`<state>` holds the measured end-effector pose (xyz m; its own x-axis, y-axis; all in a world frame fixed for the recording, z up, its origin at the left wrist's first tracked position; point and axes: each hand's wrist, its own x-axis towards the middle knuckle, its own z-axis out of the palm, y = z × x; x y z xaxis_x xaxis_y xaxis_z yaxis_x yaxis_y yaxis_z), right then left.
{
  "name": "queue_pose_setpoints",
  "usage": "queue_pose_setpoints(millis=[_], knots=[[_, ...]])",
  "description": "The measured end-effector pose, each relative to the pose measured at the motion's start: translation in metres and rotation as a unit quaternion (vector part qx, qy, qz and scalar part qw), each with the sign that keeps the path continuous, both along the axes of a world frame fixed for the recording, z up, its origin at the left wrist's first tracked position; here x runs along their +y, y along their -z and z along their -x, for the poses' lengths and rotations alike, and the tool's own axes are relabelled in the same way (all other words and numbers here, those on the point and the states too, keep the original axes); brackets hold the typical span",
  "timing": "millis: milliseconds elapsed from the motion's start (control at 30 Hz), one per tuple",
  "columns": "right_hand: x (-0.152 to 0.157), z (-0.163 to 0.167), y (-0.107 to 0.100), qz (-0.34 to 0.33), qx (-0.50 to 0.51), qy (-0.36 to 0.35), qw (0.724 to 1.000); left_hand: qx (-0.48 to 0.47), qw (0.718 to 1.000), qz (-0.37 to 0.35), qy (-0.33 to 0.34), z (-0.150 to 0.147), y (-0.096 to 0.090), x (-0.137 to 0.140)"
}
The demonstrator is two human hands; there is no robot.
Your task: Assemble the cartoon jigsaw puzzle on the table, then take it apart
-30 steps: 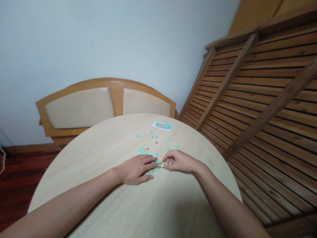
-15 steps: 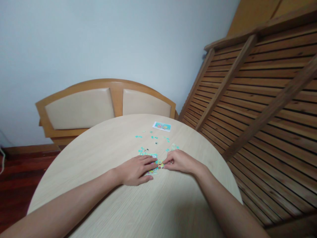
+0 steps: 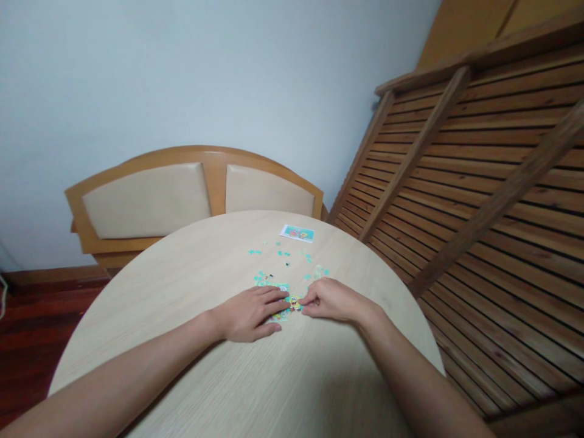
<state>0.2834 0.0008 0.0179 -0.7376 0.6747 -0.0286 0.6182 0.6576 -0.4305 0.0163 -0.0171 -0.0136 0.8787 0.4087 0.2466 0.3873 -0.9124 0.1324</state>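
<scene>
My left hand lies flat with fingers stretched over a small, partly joined jigsaw puzzle and covers much of it. Against the fingertips sits a yellow cartoon part, on the puzzle's right side. My right hand is closed in a pinch on a puzzle piece at the right edge of that yellow part; the fingers hide most of the piece. Loose turquoise pieces lie just beyond my left fingers, and more pale and turquoise pieces lie beyond my right hand.
A picture card rests near the far side of the round table. Several loose pieces are scattered between card and puzzle. Behind the table stands a padded headboard; a slatted wooden frame leans along the right.
My right fingers have bunched closer together at the yellow part's right edge, which has shifted very slightly. My left hand stays in place on the puzzle.
</scene>
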Motion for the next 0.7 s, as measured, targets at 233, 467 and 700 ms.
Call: queue_pose_setpoints(millis=[233, 467, 700], knots=[[0.008, -0.008, 0.009, 0.077, 0.075, 0.049, 0.993, 0.004, 1.0, -0.001, -0.003, -0.001, -0.001, -0.001], [0.007, -0.009, 0.006, 0.005, 0.055, -0.013, 0.998, -0.001, 1.0, -0.002, 0.0, 0.0, 0.0, 0.0], [-0.005, 0.001, 0.001, -0.096, -0.014, 0.021, 0.995, -0.002, 1.0, 0.0, -0.001, 0.0, -0.002, -0.001]])
